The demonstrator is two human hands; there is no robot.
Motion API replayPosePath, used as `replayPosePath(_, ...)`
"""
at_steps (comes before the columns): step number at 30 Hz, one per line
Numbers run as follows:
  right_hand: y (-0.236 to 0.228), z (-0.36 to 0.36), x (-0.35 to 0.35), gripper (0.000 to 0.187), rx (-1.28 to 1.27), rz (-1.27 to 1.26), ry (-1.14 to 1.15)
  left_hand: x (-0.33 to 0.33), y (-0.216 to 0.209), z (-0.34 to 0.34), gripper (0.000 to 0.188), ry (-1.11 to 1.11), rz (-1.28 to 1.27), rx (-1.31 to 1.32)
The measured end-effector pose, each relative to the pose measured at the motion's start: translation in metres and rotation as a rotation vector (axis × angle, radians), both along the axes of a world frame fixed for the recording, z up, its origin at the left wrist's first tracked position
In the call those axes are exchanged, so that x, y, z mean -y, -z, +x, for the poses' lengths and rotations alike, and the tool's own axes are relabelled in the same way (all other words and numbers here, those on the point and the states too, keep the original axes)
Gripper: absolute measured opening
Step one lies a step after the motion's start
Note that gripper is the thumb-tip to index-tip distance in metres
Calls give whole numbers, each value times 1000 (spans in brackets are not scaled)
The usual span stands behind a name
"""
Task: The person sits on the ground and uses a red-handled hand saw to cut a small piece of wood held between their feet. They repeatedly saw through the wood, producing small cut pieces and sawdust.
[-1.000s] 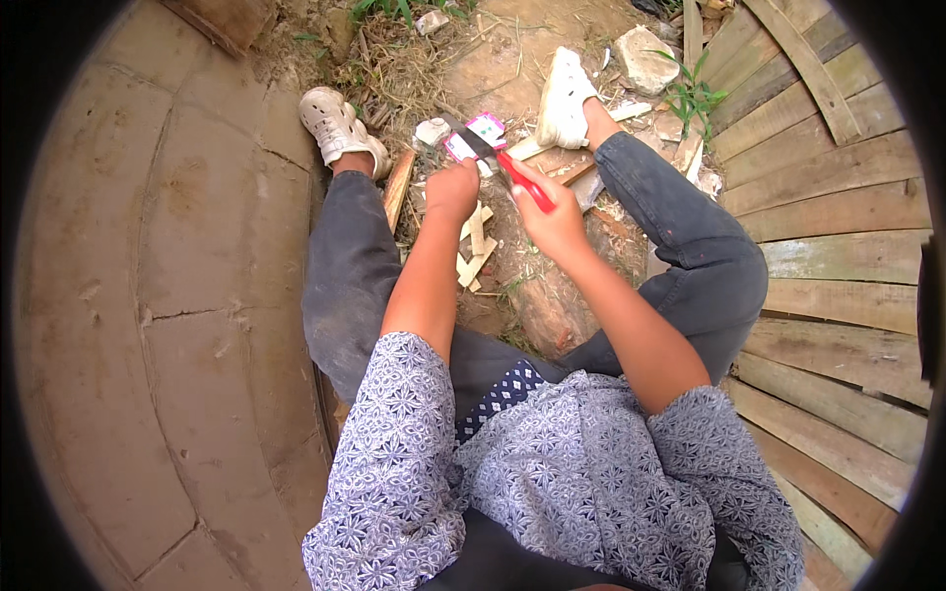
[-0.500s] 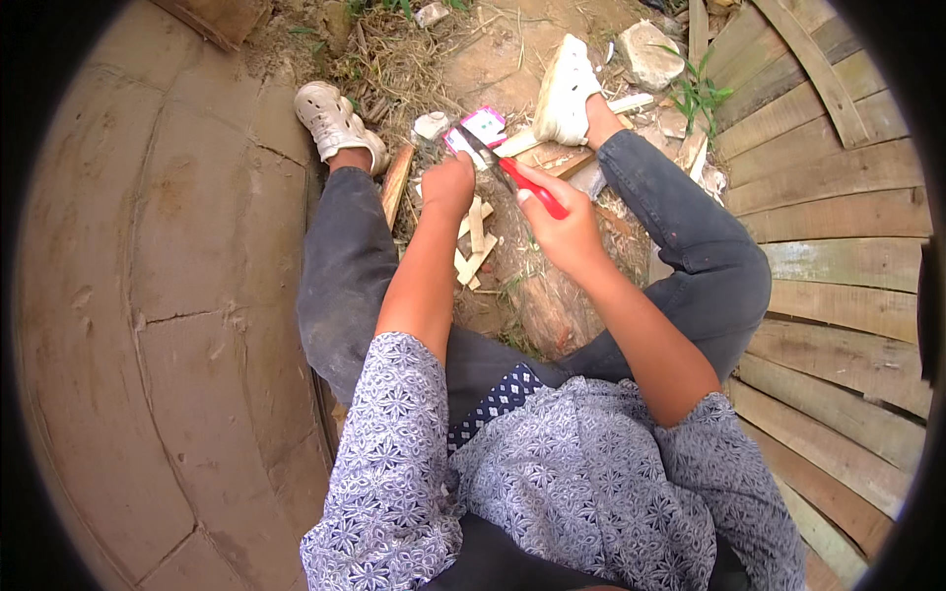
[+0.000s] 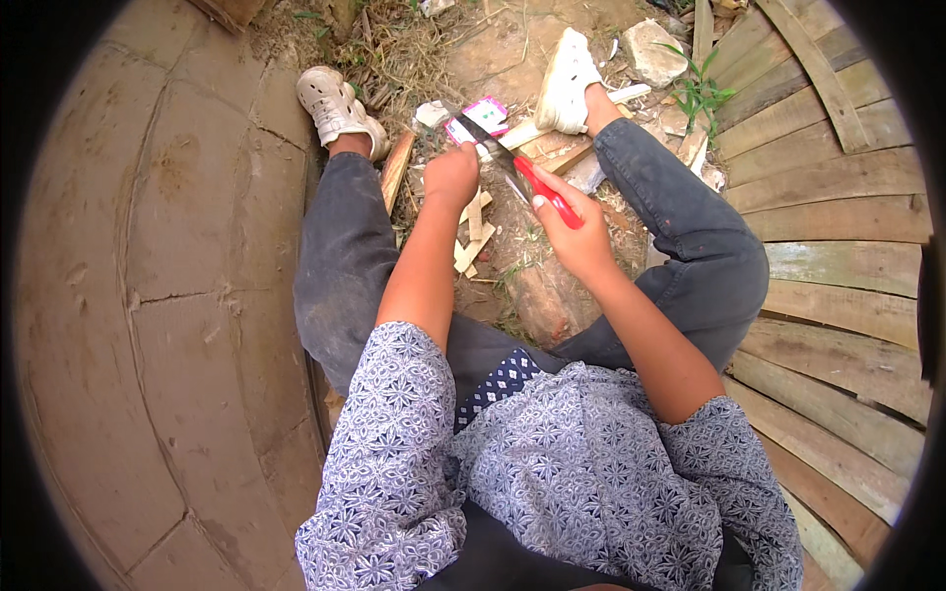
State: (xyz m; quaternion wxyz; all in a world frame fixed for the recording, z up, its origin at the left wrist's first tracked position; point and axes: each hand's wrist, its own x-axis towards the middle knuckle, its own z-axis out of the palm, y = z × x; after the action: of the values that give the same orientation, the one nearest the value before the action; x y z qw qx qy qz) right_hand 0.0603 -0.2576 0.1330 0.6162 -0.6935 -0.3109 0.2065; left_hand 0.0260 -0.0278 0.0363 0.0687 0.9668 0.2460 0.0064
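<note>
Spreads two dark-trousered legs (image 3: 345, 266), wears two pale shoes (image 3: 340, 110), wraps the right hand (image 3: 576, 231) around one red-handled knife (image 3: 522, 168), has the left hand (image 3: 452, 177) near the blade (image 3: 485, 132) with fingers too hidden to tell any grip, and has one pink-edged white card (image 3: 491, 112), with unreadable print, partly behind the blade.

Red-handled tool (image 3: 527, 172) with dark, narrow blade sits gripped in right hand (image 3: 579, 236), slanting forward-left, blade near left hand (image 3: 452, 177).
</note>
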Motion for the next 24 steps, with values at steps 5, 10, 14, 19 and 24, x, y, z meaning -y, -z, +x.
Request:
replayPosePath(5, 2, 4, 14, 41, 58, -5, 22, -4, -30, -11, 71, -7, -156, -10)
replayPosePath(10, 2, 10, 26, 41, 5, -9, -21, -30, -34, -32, 112, -252, -327, -132)
replayPosePath(14, 8, 6, 24, 41, 7, 25, -17, -30, -13, -37, 109, -309, -357, -192)
replayPosePath(19, 12, 6, 26, 41, 6, 32, -4, -6, -10, -25, 87, -87, -92, -19)
replayPosePath(24, 4, -1, 20, 40, -3, 26, 3, 23, 5, -14, 44, -119, 4, -8)
